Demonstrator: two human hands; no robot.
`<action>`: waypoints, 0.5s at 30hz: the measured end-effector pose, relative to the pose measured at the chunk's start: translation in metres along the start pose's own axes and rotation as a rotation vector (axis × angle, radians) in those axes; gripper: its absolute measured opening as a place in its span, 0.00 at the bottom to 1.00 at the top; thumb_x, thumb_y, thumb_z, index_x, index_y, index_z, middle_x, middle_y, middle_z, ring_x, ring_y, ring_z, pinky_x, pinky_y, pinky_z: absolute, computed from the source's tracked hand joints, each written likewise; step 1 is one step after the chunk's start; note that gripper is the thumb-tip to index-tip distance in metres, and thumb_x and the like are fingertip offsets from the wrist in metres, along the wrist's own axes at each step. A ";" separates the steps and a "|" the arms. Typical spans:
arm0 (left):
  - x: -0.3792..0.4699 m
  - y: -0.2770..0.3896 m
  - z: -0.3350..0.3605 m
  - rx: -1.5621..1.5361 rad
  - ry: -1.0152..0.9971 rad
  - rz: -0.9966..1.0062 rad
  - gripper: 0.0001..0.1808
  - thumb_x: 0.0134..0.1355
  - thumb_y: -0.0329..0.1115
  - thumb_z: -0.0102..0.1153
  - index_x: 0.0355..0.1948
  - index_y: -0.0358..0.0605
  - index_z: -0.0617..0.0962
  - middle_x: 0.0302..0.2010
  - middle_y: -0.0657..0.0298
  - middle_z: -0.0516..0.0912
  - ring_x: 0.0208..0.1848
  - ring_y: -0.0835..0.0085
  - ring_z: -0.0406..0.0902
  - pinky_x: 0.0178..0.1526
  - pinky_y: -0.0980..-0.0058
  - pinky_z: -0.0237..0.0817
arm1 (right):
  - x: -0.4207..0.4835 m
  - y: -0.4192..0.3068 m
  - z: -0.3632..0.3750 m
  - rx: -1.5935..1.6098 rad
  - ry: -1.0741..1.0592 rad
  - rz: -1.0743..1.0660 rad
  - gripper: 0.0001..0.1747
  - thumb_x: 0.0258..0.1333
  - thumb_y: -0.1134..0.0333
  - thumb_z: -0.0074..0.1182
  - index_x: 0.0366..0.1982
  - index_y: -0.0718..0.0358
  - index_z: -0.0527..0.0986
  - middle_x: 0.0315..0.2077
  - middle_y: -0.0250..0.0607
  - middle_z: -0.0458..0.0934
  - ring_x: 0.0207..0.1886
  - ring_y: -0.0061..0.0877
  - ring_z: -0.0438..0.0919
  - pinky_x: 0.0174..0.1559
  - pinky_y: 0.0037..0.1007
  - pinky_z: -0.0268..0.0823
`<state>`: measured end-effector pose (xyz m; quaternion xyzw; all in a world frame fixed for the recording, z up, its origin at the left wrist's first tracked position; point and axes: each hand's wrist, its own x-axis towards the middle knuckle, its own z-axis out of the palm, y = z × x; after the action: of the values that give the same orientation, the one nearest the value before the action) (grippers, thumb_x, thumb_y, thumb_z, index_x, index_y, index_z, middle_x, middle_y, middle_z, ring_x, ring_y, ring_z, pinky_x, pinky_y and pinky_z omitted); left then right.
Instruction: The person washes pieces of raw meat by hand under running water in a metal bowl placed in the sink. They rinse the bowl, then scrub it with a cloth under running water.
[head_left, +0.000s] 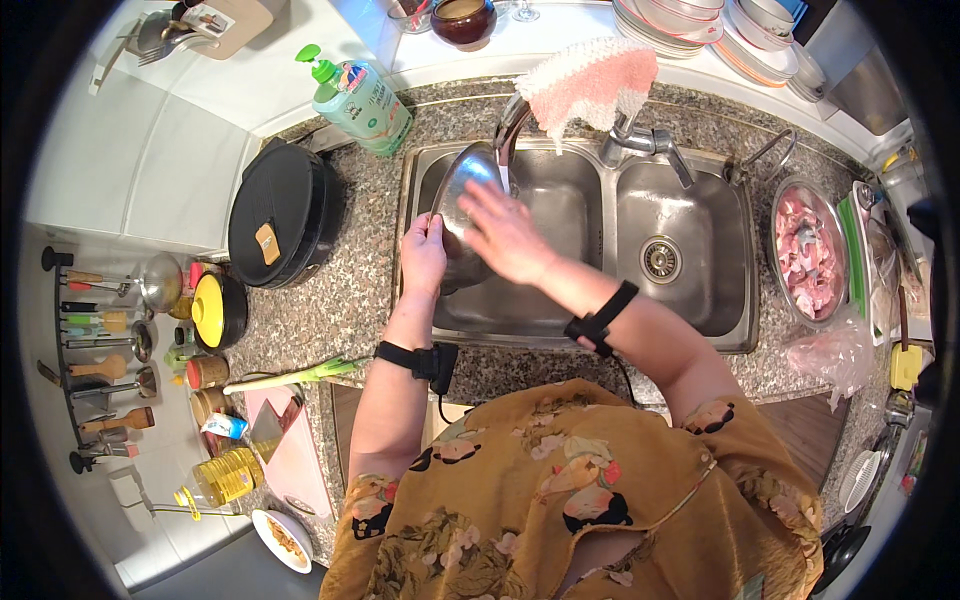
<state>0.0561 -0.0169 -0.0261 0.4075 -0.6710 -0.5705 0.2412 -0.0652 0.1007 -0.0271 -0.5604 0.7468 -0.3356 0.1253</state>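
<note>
My left hand (425, 259) grips the rim of a shiny metal bowl (466, 166), tilted on its side over the left sink basin (559, 262). A stream of water (504, 178) runs from the chrome faucet (511, 129) at the bowl. Over the bowl is my right hand (510, 236), fingers spread and slightly blurred, holding nothing. Whether its fingers touch the metal I cannot tell. Part of the bowl is hidden behind this hand. A pink and white knitted cloth (592, 75) drapes above the basin, over the faucet.
A second chrome tap (656, 142) reaches over the right basin (652, 202). Raw meat (810, 247) fills a metal bowl on the right. Leftward are a green pump bottle (367, 112), a black lidded appliance (289, 210), a leek (296, 377) and a cleaver (271, 431) on a pink board (307, 476).
</note>
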 end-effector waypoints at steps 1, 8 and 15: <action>-0.003 0.004 0.002 0.088 0.030 0.019 0.11 0.69 0.34 0.46 0.38 0.39 0.78 0.31 0.70 0.78 0.32 0.85 0.68 0.38 0.81 0.62 | -0.005 -0.011 0.003 -0.057 0.068 -0.140 0.33 0.63 0.53 0.44 0.65 0.61 0.59 0.67 0.45 0.52 0.71 0.43 0.48 0.69 0.47 0.44; -0.034 0.027 -0.022 0.144 -0.108 0.197 0.14 0.68 0.38 0.52 0.32 0.38 0.79 0.23 0.76 0.73 0.28 0.86 0.65 0.32 0.83 0.58 | 0.029 0.038 -0.008 0.378 0.229 0.188 0.31 0.65 0.49 0.40 0.58 0.66 0.65 0.53 0.50 0.71 0.58 0.40 0.69 0.59 0.41 0.60; -0.035 0.027 -0.025 0.084 -0.228 0.118 0.14 0.67 0.40 0.53 0.33 0.40 0.80 0.23 0.77 0.73 0.26 0.88 0.63 0.29 0.84 0.56 | 0.021 0.059 -0.018 0.801 0.112 0.546 0.36 0.67 0.44 0.33 0.58 0.69 0.66 0.59 0.54 0.67 0.64 0.41 0.65 0.64 0.31 0.54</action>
<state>0.0876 -0.0023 0.0104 0.3095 -0.7403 -0.5692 0.1793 -0.1266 0.0965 -0.0476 -0.2328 0.6841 -0.5812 0.3741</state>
